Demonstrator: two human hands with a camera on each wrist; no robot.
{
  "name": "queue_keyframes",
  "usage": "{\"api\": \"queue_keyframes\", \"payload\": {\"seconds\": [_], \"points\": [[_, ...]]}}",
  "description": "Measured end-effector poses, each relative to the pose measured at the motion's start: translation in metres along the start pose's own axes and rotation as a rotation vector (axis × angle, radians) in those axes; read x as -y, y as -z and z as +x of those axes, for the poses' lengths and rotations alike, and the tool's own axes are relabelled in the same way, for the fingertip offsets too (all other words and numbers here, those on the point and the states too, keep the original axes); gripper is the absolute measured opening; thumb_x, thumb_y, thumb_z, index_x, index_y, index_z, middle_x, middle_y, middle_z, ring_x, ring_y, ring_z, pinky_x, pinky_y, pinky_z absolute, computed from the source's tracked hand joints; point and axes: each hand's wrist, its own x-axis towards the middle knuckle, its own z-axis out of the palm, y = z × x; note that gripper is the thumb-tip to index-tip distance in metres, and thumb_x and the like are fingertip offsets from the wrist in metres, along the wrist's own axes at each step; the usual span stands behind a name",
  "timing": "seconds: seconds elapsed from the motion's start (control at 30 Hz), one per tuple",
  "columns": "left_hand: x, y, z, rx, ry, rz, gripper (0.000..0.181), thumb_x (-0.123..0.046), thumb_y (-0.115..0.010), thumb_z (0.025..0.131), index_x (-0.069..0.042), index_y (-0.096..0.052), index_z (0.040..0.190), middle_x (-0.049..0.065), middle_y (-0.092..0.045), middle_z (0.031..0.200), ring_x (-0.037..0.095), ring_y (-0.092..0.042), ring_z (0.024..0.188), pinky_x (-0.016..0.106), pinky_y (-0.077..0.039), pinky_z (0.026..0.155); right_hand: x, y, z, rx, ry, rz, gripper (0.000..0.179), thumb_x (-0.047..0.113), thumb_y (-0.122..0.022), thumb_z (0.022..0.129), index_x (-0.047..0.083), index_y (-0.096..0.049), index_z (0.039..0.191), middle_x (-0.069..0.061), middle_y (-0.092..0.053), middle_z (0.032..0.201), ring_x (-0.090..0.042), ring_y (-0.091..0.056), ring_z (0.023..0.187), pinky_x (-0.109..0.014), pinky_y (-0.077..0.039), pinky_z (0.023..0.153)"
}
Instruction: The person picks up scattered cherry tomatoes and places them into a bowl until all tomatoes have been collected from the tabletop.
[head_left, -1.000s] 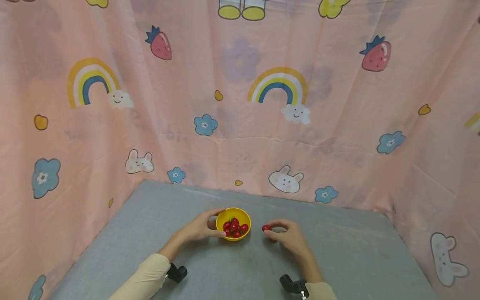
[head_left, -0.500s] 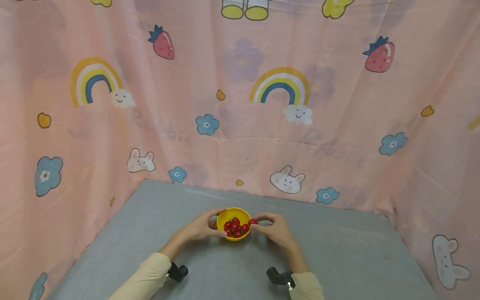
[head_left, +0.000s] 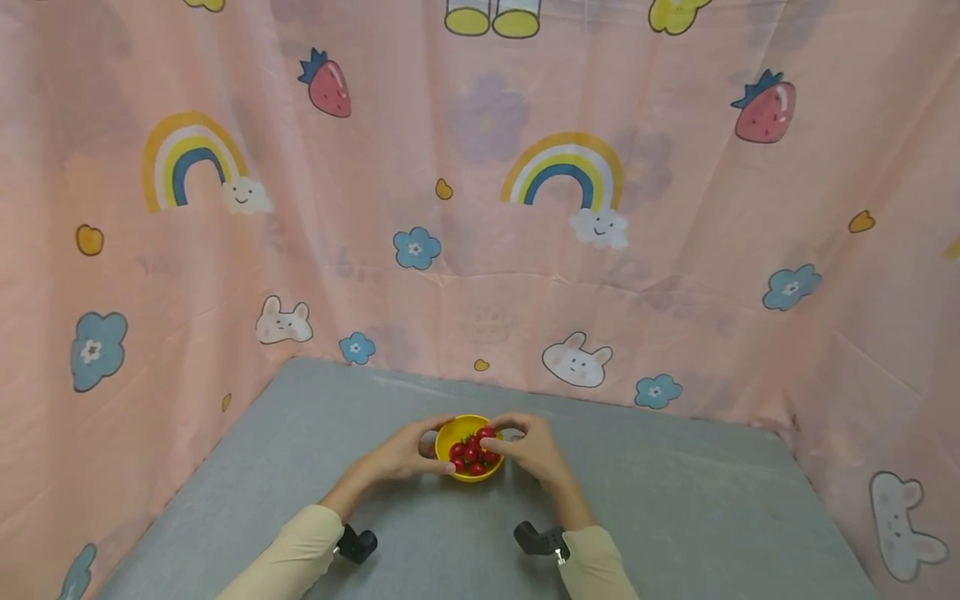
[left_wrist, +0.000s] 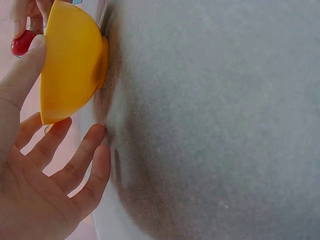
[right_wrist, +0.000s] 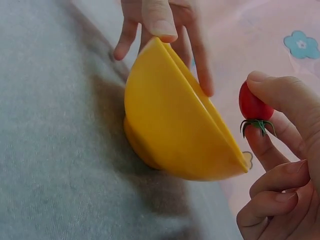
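Observation:
In the head view a yellow bowl [head_left: 451, 434] stands upright on the grey table, with several red cherry tomatoes [head_left: 470, 455] inside. My left hand [head_left: 405, 454] holds the bowl from its left side, thumb and fingers spread across the rim. Over the right part of the bowl, my right hand [head_left: 536, 454] pinches one cherry tomato [right_wrist: 254, 104] between thumb and fingertips. Its green stem end points down toward the fingers in the right wrist view. From the left wrist view, the bowl wall [left_wrist: 75, 65] hides the tomatoes inside.
The grey tabletop [head_left: 675, 517] reaches back to a pink curtain [head_left: 480, 317] printed with rainbows, rabbits and flowers. A black wrist camera mount [head_left: 357, 543] sits at the left wrist, and another mount [head_left: 538, 539] at the right.
My right hand has picked up the cherry tomato from the table right of the bowl and carried it left, over the bowl. My left hand has stayed at the bowl.

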Motion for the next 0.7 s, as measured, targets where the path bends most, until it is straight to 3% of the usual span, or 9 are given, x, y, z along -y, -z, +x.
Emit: {"api": "queue_keyframes", "payload": {"seconds": [0.33,0.57,0.7], "points": [[0.002,0.0,0.001,-0.001,0.015,-0.019,0.077,-0.025,-0.081,0.09,-0.007,-0.042,0.154,0.018,-0.05,0.142,0.023,-0.067,0.102,0.042,-0.054,0.094,-0.007,0.005,0.001,0.014,0.009,0.025,0.023,0.015,-0.082,0.087,0.004,-0.076,0.106,-0.004,-0.072,0.108,-0.029,-0.059,0.11,-0.041,-0.047,0.089],[0.002,-0.001,0.001,-0.008,0.027,-0.01,0.077,-0.026,-0.082,0.089,-0.009,-0.043,0.154,0.019,-0.05,0.142,0.022,-0.066,0.098,0.042,-0.055,0.091,-0.019,0.023,-0.006,-0.012,-0.004,0.023,0.03,0.013,-0.083,0.086,0.001,-0.074,0.112,-0.006,-0.071,0.105,-0.033,-0.06,0.107,-0.035,-0.049,0.081],[0.003,-0.001,0.002,-0.008,0.029,-0.014,0.078,-0.026,-0.082,0.089,-0.009,-0.043,0.154,0.02,-0.049,0.143,0.022,-0.066,0.098,0.042,-0.055,0.09,-0.027,0.036,-0.013,-0.032,0.009,0.01,0.034,0.013,-0.082,0.087,-0.002,-0.071,0.115,-0.012,-0.071,0.107,-0.031,-0.06,0.106,-0.037,-0.05,0.084]]}}
